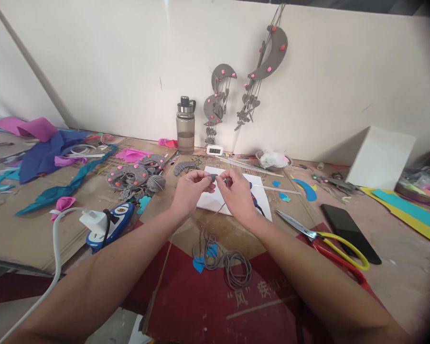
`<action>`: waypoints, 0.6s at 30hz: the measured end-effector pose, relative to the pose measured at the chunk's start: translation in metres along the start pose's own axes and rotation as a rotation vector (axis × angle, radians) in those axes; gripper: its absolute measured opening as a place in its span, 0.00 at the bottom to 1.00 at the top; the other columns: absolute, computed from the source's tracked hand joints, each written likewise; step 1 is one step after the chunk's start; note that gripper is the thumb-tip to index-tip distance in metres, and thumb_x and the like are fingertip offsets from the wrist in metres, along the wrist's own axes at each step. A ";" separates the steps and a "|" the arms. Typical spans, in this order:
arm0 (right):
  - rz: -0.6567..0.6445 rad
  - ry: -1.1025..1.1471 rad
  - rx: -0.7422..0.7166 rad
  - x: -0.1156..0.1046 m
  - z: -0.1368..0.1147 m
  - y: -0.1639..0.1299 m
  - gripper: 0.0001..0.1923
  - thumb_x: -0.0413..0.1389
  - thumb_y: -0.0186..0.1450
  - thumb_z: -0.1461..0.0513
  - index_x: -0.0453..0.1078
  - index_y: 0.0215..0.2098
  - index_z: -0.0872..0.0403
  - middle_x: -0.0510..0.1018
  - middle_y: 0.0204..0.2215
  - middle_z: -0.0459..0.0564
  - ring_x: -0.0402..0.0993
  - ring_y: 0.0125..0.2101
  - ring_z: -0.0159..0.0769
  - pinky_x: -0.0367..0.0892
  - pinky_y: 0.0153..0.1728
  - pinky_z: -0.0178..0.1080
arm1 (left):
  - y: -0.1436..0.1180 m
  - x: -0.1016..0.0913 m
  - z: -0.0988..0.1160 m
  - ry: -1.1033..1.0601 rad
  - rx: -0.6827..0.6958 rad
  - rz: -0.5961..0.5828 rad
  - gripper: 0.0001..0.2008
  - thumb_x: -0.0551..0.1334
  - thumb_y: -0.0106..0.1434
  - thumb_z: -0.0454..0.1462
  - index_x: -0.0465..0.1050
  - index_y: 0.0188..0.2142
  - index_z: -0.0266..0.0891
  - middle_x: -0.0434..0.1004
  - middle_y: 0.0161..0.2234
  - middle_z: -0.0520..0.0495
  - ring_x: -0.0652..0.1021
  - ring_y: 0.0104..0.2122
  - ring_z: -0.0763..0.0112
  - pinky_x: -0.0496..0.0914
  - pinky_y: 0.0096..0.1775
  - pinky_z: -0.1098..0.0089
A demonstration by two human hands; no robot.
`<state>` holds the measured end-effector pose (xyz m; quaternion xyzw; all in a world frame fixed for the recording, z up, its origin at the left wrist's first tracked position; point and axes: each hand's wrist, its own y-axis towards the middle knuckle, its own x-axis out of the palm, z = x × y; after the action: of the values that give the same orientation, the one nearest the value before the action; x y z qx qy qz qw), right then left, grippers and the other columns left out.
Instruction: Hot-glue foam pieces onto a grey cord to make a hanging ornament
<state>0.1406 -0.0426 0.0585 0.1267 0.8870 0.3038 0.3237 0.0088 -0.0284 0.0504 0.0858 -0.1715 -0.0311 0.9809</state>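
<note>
1. From the head view, my left hand and right hand meet above the middle of the worktop, over a white sheet lying nearer its back edge than its front.
2. My left thumb and forefinger are pinched on a small grey piece; my right thumb and forefinger close on its other end. The piece is held up between my fingertips, and they hide much of its outline.
3. A thin grey cord hangs below my right hand; whether it is fastened to the piece, I cannot tell.
4. Toward the front edge, on the red part of the cardboard, lie a coil of grey cord, looser loops beside it and blue cutouts.
5. Scissors lie toward the right edge, open-bladed, beside a phone. Left of my hands sits a pile of grey shapes with pink and orange dots; by the back edge stands a bottle.
6. I judge the step in hand to be fine two-handed fingering of the piece, perhaps with the cord. The next move seems to call for one pinch staying firm, the other free to shift, and slack cord clear of my wrists.
</note>
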 end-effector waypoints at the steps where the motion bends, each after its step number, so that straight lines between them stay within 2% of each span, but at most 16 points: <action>1: 0.002 -0.007 -0.003 0.000 0.000 0.000 0.06 0.53 0.62 0.60 0.63 0.27 0.52 0.65 0.24 0.42 0.58 0.26 0.31 0.56 0.30 0.36 | 0.000 0.000 0.000 0.006 0.001 0.001 0.07 0.66 0.49 0.34 0.70 0.27 0.34 0.73 0.22 0.52 0.75 0.22 0.76 0.72 0.28 0.72; 6: 0.014 -0.033 -0.014 -0.001 0.001 0.000 0.06 0.53 0.61 0.59 0.64 0.28 0.52 0.65 0.24 0.43 0.58 0.26 0.31 0.56 0.30 0.35 | 0.001 -0.002 -0.002 0.057 0.023 -0.012 0.05 0.65 0.50 0.33 0.71 0.28 0.34 0.72 0.22 0.52 0.75 0.22 0.76 0.72 0.28 0.71; 10: -0.003 -0.001 -0.013 0.000 0.003 0.000 0.06 0.53 0.61 0.59 0.68 0.36 0.52 0.67 0.26 0.43 0.59 0.26 0.31 0.56 0.30 0.35 | 0.001 -0.003 -0.002 0.065 0.023 -0.042 0.05 0.65 0.50 0.34 0.71 0.27 0.34 0.72 0.21 0.52 0.74 0.22 0.76 0.72 0.28 0.72; 14: -0.070 0.078 0.031 0.000 0.007 0.003 0.07 0.52 0.61 0.58 0.71 0.32 0.52 0.68 0.24 0.43 0.59 0.25 0.30 0.57 0.29 0.35 | 0.003 -0.006 0.002 -0.032 -0.067 -0.095 0.08 0.67 0.48 0.34 0.71 0.27 0.33 0.72 0.21 0.52 0.75 0.22 0.75 0.71 0.28 0.72; 18: -0.086 0.140 0.104 -0.001 0.010 0.007 0.08 0.52 0.60 0.57 0.69 0.30 0.53 0.68 0.22 0.43 0.59 0.23 0.30 0.57 0.27 0.35 | 0.009 -0.012 0.010 -0.097 -0.200 -0.219 0.10 0.69 0.47 0.34 0.73 0.29 0.32 0.75 0.24 0.48 0.77 0.25 0.73 0.72 0.31 0.70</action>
<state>0.1480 -0.0332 0.0571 0.0835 0.9268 0.2511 0.2665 -0.0057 -0.0204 0.0575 0.0042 -0.2044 -0.1588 0.9659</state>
